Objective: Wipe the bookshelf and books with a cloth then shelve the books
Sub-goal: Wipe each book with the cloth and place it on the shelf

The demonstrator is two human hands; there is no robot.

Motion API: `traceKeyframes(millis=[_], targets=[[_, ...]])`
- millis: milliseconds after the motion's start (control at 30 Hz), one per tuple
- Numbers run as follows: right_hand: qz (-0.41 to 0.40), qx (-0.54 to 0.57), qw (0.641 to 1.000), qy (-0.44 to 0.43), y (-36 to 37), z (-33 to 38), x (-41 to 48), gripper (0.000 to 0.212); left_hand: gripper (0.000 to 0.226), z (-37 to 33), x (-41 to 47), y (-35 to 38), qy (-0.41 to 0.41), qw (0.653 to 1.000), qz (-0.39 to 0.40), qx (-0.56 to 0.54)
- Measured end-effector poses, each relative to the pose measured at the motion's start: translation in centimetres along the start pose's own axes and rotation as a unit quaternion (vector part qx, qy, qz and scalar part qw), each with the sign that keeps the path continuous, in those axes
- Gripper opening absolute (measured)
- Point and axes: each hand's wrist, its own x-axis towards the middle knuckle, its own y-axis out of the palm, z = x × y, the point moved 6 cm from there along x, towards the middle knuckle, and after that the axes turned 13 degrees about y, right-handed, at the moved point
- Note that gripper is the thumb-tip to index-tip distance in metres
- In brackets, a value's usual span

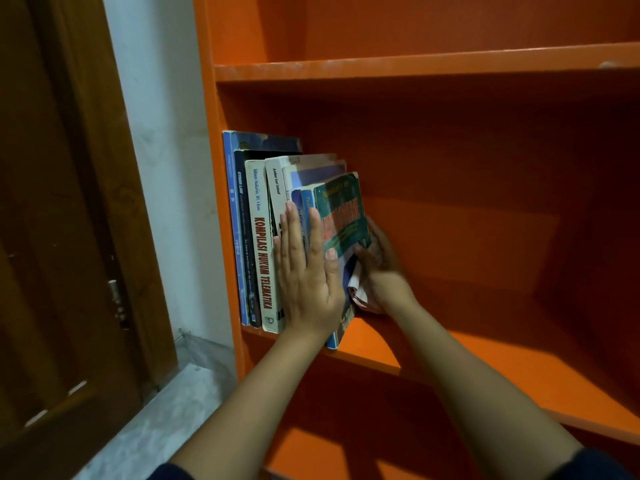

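Fingers [293, 233] straight and held together, the left hand [308, 278] presses flat against the spines just left of centre frame, palm covering the lower halves of the thinner volumes. Immediately to its right the right hand [381, 271] curls round the lower outer cover of the green-covered book [343, 216], thumb on the near side and fingers behind. A white cloth [356, 289] with a red edge is bunched under the palm, though motion blur hides exactly how it is trapped. The green-covered book is the last on the right of the row and sits between the two hands, touching both. Its long axis is upright, with the top leaning a little toward the right of the frame and the bottom corner jutting past the front lip of the shelf board [502, 372]. Both hands are on it, so squaring it up looks like a matter of the right hand pushing leftward and inward while the left steadies the spines. The rest of the row stands left of the hands: the cream Kompilasi Hukum Telematika [264, 265], a dark volume, then a tall blue book [229, 209] against the side panel [211, 133] of the orange bookshelf [450, 29]. Bare board runs on toward the right of the frame, and the upper shelf [415, 68] crosses the top. At far left are a white wall [162, 150], a brown wooden door [52, 237] and pale stone floor [166, 403].
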Motion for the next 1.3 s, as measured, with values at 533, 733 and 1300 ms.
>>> traceKeyframes(millis=[533, 733, 1300], targets=[[-0.17, -0.573, 0.801, -0.037, 0.2, 3.0, -2.2, 0.056, 0.062, 0.5, 0.0, -0.8, 0.022, 0.998, 0.051, -0.01], [-0.226, -0.512, 0.821, -0.117, 1.5, 1.5, -4.6, 0.034, 0.061, 0.4, 0.0, -0.6, 0.013, 0.998, 0.055, 0.004], [-0.191, -0.445, 0.868, -0.107, 2.4, 2.7, -7.6, 0.042, 0.068, -0.3, 1.0, -3.5, -0.016, 0.983, 0.182, 0.013]])
